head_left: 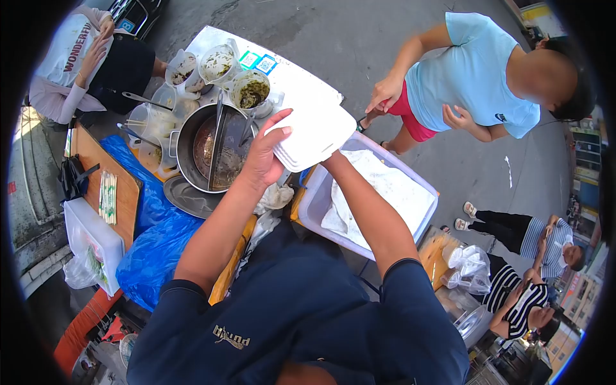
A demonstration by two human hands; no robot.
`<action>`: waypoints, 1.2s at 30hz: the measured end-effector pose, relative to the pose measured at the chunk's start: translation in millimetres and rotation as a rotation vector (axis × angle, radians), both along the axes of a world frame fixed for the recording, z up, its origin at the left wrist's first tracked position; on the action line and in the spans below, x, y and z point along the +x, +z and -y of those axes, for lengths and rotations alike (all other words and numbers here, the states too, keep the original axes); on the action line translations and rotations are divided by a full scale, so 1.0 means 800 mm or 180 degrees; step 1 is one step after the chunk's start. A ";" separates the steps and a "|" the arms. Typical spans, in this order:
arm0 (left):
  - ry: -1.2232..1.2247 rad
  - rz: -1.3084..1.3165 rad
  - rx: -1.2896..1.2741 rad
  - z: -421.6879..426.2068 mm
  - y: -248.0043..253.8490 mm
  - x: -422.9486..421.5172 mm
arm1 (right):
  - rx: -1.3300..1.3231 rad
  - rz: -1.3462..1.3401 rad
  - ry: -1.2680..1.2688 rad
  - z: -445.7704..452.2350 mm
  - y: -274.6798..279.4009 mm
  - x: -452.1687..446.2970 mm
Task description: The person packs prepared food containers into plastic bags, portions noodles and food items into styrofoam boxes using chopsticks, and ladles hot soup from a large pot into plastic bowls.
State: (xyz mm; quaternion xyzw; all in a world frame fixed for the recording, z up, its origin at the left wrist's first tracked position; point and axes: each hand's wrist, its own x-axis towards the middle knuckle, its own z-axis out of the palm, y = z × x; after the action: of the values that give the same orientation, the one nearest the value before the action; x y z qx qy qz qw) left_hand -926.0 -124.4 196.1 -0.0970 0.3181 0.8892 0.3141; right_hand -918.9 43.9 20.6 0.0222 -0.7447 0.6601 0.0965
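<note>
My left hand [268,151] grips the left edge of a white takeaway box [317,128], its thumb and fingers at the rim. Several layered edges show along the box's near side. My right hand [332,159] reaches under the box's right side, where its fingers are hidden. Just left of the box stands a round metal pot [204,151] with a divider across it and dark, wet residue inside. A tub of dark green chopped food [250,92] stands beyond my left hand. Below my right forearm is a pale plastic bin [312,204] with a white cloth [369,192] in it.
More tubs [217,63] and ladles crowd the white table [221,40] at the back. A blue plastic bag [157,253] and a wooden board [96,151] lie at left. A person in light blue [471,83] stands across; others stand at far left and right.
</note>
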 end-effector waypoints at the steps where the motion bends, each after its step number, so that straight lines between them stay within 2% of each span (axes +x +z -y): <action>1: -0.0030 0.0069 0.0046 -0.017 -0.013 -0.003 | -0.0093 -0.0182 -0.0062 -0.001 0.001 0.016; 2: 0.0001 0.0106 0.0086 -0.036 -0.030 -0.009 | -0.0074 -0.0197 -0.0054 -0.004 0.018 0.028; 4: 0.0037 0.0132 0.0136 -0.064 -0.060 -0.028 | 0.2162 0.0518 -0.0444 -0.013 0.066 0.053; 5: 0.0060 0.0168 0.0169 -0.077 -0.075 -0.038 | 0.2181 0.0517 -0.0469 -0.021 0.066 0.069; 7: 0.0016 0.0201 0.0207 -0.088 -0.100 -0.056 | 0.1225 0.1514 -0.1382 -0.042 0.065 0.097; 10: 0.0023 0.0228 0.0212 -0.093 -0.126 -0.069 | -0.0188 0.1706 -0.1590 -0.068 0.070 0.130; 13: 0.0091 0.0254 0.0113 -0.098 -0.144 -0.074 | -0.0605 0.1997 -0.1598 -0.071 0.082 0.161; 18: 0.0082 0.0230 0.0100 -0.105 -0.154 -0.083 | -0.0690 0.2346 -0.1616 -0.069 0.062 0.237; 20: 0.0070 0.0239 0.0094 -0.104 -0.152 -0.085 | -0.0633 0.2440 -0.1851 -0.074 0.055 0.277; 23: 0.0018 0.0150 0.0075 -0.101 -0.137 -0.085 | 0.0157 0.2240 -0.2488 -0.114 0.019 0.369; 24: 0.0011 0.0153 0.0079 -0.102 -0.137 -0.085 | 0.0426 0.2437 -0.2812 -0.133 0.012 0.404; 25: -0.0001 0.0175 0.0056 -0.102 -0.139 -0.086 | 0.1040 0.2517 -0.3086 -0.153 0.006 0.443; 27: 0.0030 0.0193 0.0025 -0.097 -0.143 -0.087 | 0.2231 0.3260 -0.3506 -0.183 0.020 0.501; 29: -0.0080 0.0166 0.0117 -0.095 -0.144 -0.087 | 0.2494 0.3455 -0.3686 -0.200 0.032 0.533; 31: -0.0003 0.0176 0.0133 -0.087 -0.137 -0.077 | 0.1327 0.3055 -0.3520 -0.194 0.064 0.518; 33: -0.0232 0.0395 0.0338 -0.068 -0.120 -0.058 | 0.0739 0.2542 -0.3021 -0.177 0.053 0.487; 36: -0.0350 0.0488 0.0480 -0.028 -0.110 -0.019 | -0.0393 0.2465 -0.2074 -0.096 0.101 0.354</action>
State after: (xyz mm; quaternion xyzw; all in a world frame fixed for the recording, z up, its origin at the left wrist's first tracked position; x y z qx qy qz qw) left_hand -941.1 -101.7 108.2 -0.1233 0.2301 0.8820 0.3922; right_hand -635.4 120.8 101.1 -0.4631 -0.6537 0.5982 0.0154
